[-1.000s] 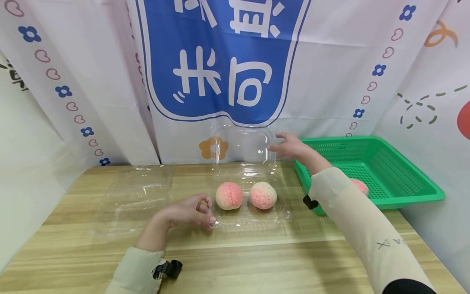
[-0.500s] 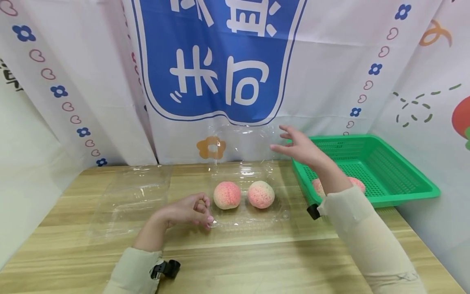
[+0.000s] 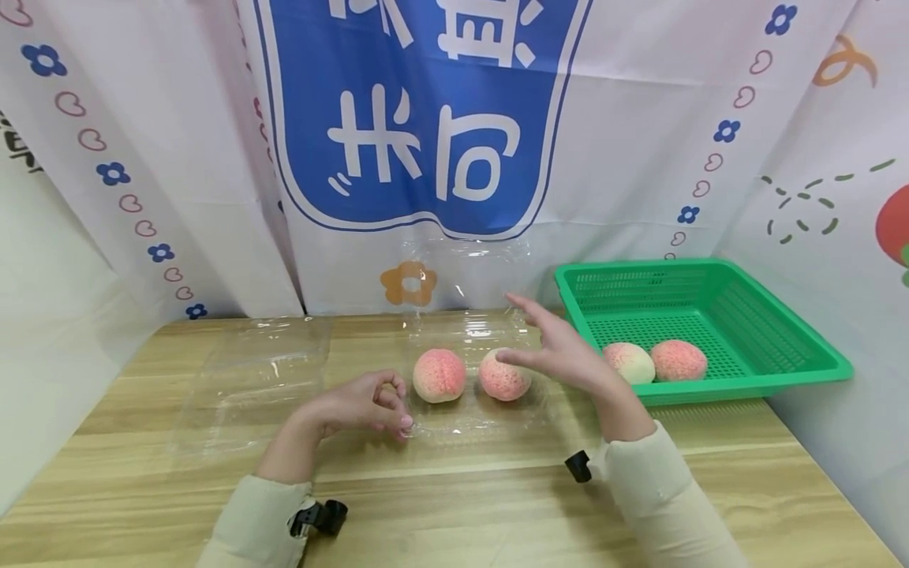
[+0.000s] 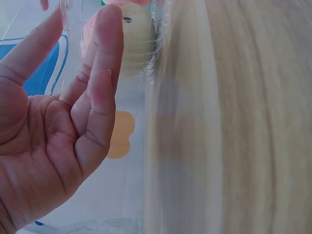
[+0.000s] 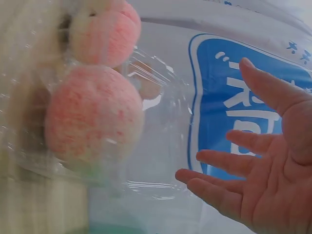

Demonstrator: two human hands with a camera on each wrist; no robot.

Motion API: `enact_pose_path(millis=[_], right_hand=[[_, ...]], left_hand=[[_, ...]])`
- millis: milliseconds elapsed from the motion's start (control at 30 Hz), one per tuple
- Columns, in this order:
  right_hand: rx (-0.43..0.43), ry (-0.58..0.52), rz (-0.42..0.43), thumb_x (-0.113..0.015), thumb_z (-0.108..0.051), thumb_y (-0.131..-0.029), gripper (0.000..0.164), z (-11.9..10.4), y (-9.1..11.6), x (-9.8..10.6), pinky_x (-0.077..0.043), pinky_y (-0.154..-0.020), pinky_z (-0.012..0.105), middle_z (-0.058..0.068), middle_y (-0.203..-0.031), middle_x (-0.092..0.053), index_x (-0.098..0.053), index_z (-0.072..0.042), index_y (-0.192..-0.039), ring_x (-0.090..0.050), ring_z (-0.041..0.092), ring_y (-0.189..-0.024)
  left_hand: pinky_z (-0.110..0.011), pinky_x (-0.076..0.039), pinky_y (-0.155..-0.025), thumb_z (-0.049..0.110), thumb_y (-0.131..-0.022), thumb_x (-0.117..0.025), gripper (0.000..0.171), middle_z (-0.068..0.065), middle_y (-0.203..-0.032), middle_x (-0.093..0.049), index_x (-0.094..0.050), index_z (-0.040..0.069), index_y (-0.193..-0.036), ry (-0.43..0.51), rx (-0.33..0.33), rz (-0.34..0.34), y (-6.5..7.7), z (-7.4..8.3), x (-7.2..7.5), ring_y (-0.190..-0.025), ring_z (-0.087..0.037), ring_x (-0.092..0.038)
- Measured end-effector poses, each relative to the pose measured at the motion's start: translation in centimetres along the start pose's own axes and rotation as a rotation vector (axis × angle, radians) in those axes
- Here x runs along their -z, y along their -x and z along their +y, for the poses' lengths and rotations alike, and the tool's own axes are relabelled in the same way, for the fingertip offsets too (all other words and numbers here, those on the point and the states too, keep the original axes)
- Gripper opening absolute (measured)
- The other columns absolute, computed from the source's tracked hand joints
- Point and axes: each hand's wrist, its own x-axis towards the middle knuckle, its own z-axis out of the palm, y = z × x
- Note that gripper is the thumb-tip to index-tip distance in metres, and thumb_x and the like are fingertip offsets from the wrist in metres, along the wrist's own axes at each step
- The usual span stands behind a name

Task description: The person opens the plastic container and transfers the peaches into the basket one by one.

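A clear plastic clamshell box (image 3: 465, 430) lies with its lid (image 3: 472, 276) raised at the back. Two pink-and-cream peaches sit in its base, a left peach (image 3: 439, 375) and a right peach (image 3: 504, 385). At the front left corner, my left hand (image 3: 358, 406) pinches the box edge between thumb and finger; the left wrist view has this edge between the fingertips. My right hand (image 3: 564, 351) holds nothing, its fingers spread above the right side of the box, and it partly covers the right peach in the head view. Spread fingers also show beside the lid in the right wrist view.
A green basket (image 3: 838, 371) stands on the right with two more peaches (image 3: 679, 360) near its front left. Another clear plastic box (image 3: 248, 394) lies open on the left of the wooden table (image 3: 454, 513). Printed cloth (image 3: 625, 158) hangs behind.
My right hand has left the raised lid, drawn back to the right, then come down and forward over the right peach. The lid stays raised. My left hand keeps its place.
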Motion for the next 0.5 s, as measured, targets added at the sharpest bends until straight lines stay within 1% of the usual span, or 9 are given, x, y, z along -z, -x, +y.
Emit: enact_pose_path(millis=[133,233,333,500], right_hand=[[-0.003,0.005,-0.062,-0.077,-0.031,-0.087,0.090,0.8,-0.1,-1.1,-0.037,-0.109,0.062,0.013,-0.162,-0.030,-0.024,-0.020,-0.158,-0.037,0.043,-0.143],[-0.006,0.001,-0.091,-0.078,-0.028,-0.086,0.089,1.4,-0.1,-1.7,-0.037,-0.109,0.063,0.013,-0.163,-0.028,-0.025,-0.018,-0.158,-0.038,0.045,-0.141],[0.018,0.002,-0.129,-0.078,-0.024,-0.086,0.089,2.0,-0.3,-2.4,-0.036,-0.111,0.062,0.016,-0.161,-0.030,-0.026,-0.014,-0.157,-0.038,0.046,-0.141],[0.075,0.048,-0.171,-0.079,-0.024,-0.085,0.087,2.5,-1.0,-3.4,-0.030,-0.117,0.057,0.018,-0.158,-0.036,-0.030,-0.007,-0.154,-0.034,0.040,-0.145]], left_hand=[[-0.034,-0.049,-0.079,0.015,-0.087,-0.074,0.045,-0.006,-0.090,-0.076,-0.043,-0.002,-0.114,0.005,-0.004,0.008,0.0,0.0,0.1,-0.086,-0.023,-0.074],[-0.034,-0.049,-0.079,0.017,-0.087,-0.075,0.047,-0.007,-0.092,-0.076,-0.043,-0.003,-0.115,0.002,-0.010,0.002,-0.1,-0.2,0.1,-0.086,-0.022,-0.074],[-0.033,-0.049,-0.079,0.017,-0.086,-0.077,0.048,-0.008,-0.092,-0.076,-0.043,-0.002,-0.114,0.001,-0.007,0.000,-0.2,-0.4,0.0,-0.086,-0.023,-0.074],[-0.032,-0.048,-0.076,0.016,-0.085,-0.077,0.045,-0.006,-0.090,-0.076,-0.044,0.000,-0.111,0.003,-0.005,0.009,-0.1,-0.6,0.1,-0.084,-0.022,-0.073]])
